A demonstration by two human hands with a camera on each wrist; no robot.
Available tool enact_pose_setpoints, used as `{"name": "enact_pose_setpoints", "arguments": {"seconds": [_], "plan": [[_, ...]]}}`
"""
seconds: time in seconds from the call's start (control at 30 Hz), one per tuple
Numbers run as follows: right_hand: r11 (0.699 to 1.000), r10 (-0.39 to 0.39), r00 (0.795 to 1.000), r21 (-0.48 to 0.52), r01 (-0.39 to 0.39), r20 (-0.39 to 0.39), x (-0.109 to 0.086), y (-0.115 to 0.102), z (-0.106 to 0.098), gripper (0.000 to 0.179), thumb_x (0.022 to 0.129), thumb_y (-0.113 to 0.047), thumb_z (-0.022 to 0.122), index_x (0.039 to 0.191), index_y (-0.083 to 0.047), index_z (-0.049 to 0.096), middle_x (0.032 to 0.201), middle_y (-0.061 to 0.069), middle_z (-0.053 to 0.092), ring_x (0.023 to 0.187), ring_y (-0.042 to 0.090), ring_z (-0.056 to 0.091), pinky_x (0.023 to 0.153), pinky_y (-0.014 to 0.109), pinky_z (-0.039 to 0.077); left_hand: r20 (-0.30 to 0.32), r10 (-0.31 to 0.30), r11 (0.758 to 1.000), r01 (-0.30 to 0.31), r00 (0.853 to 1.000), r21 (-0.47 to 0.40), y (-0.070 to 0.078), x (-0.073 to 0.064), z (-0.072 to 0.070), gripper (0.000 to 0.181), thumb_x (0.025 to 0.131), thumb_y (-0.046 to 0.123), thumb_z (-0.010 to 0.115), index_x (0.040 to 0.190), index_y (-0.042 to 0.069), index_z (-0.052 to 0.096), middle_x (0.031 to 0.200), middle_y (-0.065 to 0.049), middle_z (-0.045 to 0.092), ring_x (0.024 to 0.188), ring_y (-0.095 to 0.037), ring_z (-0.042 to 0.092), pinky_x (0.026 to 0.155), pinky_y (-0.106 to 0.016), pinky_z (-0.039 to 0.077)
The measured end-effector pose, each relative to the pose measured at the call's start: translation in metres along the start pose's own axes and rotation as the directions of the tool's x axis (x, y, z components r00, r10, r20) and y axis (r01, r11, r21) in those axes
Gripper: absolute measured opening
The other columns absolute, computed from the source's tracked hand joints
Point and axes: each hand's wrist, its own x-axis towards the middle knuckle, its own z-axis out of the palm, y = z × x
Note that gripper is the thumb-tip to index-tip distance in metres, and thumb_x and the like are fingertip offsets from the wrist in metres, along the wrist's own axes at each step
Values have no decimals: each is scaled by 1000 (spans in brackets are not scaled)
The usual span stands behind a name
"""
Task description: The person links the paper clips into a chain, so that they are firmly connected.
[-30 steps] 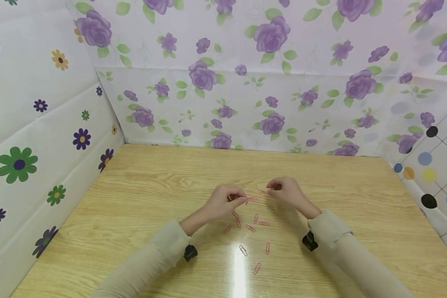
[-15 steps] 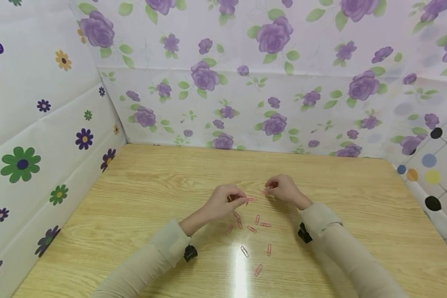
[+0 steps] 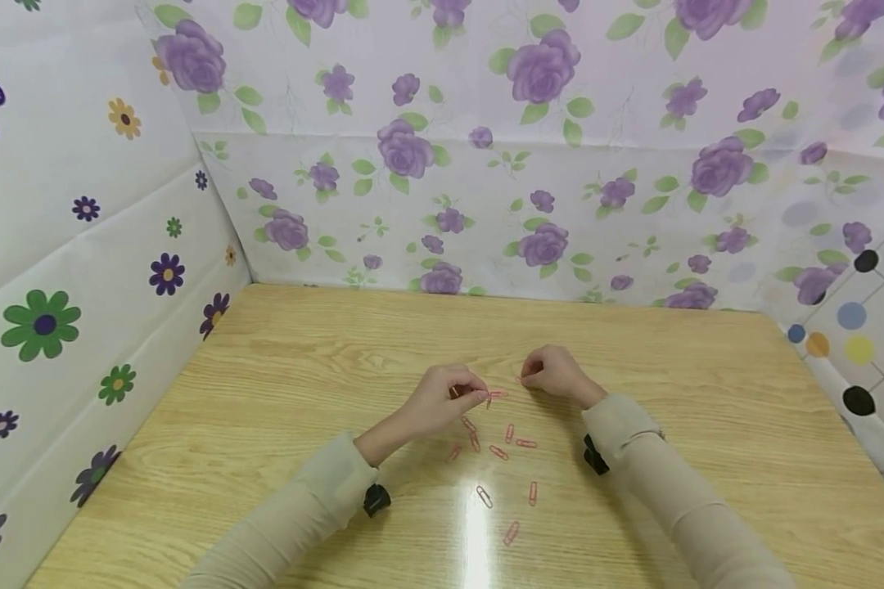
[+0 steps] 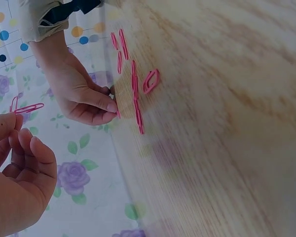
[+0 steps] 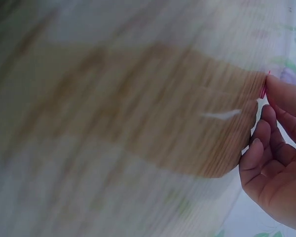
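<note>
My left hand (image 3: 442, 399) pinches pink paper clips (image 4: 28, 108) between thumb and forefinger, above the table. Two of them seem to cross or join at the fingertips. To its right, my right hand (image 3: 558, 375) pinches another pink paper clip (image 5: 263, 89) by the tabletop; the fingers cover most of it. A small gap separates the two hands. Loose pink paper clips lie scattered nearer the person, among them one clip (image 3: 484, 496) beside the bright reflection and another clip (image 3: 534, 493) to its right.
The wood-grain table (image 3: 324, 352) meets a rose-patterned cloth (image 3: 405, 151) at the back. A daisy-patterned cloth (image 3: 40, 323) rises on the left and a dotted one (image 3: 859, 350) on the right. A shiny light reflection (image 3: 476, 540) crosses the front of the table.
My right hand has moved slightly left, toward the left hand, and its clip is now mostly hidden by the fingers. The left hand stays in place with its clips.
</note>
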Motion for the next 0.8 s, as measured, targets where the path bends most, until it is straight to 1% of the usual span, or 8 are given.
{"name": "enact_pose_setpoints", "arguments": {"seconds": [0.1,0.2,0.37,0.47,0.57,0.63,0.7,0.8], "plan": [[1000,-7,1000,-19,7,8,-1,-2,0,11,80,-7,68,70,-7,64,69,0,57,64,14,47,62,29,40,-3,-4,1000,4,1000,7,0,0,0,8,85,5,62,83,3,70,72,-2,60,63,-7,50,57,-21,46],[999,-15,1000,-37,15,15,-2,-3,1,14,82,-8,67,69,-6,62,69,1,56,64,15,47,60,29,40,-4,-5,1000,5,1000,9,5,-1,-1,8,85,2,62,83,-1,69,72,-7,60,63,-13,51,57,-23,47],[999,-22,999,-46,23,28,-5,-4,1,14,85,-8,63,72,-5,60,70,2,55,64,15,47,60,29,39,7,-11,1000,11,1000,9,32,-3,-9,8,84,-3,60,83,-7,67,72,-13,60,63,-19,52,58,-27,48],[1000,-17,999,-19,17,32,-7,-2,-1,12,86,-7,61,76,-4,58,71,3,54,65,16,46,59,29,39,13,-23,1000,23,1000,11,42,-4,-12,9,85,-3,59,84,-8,67,74,-14,60,64,-20,53,59,-28,48],[999,-45,998,3,45,35,-9,1,-3,4,88,-5,57,86,-1,59,73,4,55,64,15,47,57,28,40,20,-42,999,42,999,7,45,-5,-13,9,85,-3,59,86,-8,66,77,-15,62,66,-22,54,61,-30,47],[996,-88,996,0,88,34,-10,5,-4,11,89,-3,55,98,1,60,73,4,56,63,14,47,56,28,41,26,-60,998,60,998,3,46,-6,-13,10,86,-2,58,88,-8,66,80,-16,62,68,-24,55,62,-31,47],[993,-118,992,-13,118,40,-11,9,-4,19,89,-1,53,106,2,60,76,5,59,63,13,48,56,27,41,29,-61,998,61,998,0,46,-6,-14,10,86,-2,58,88,-8,66,81,-17,62,68,-25,55,62,-32,47],[991,-131,990,-19,132,49,-14,10,-6,21,89,0,52,107,1,63,80,5,61,65,12,47,58,28,40,29,-53,999,53,998,1,46,-6,-14,10,86,-2,58,87,-8,66,80,-17,62,68,-24,55,62,-32,48]]}}
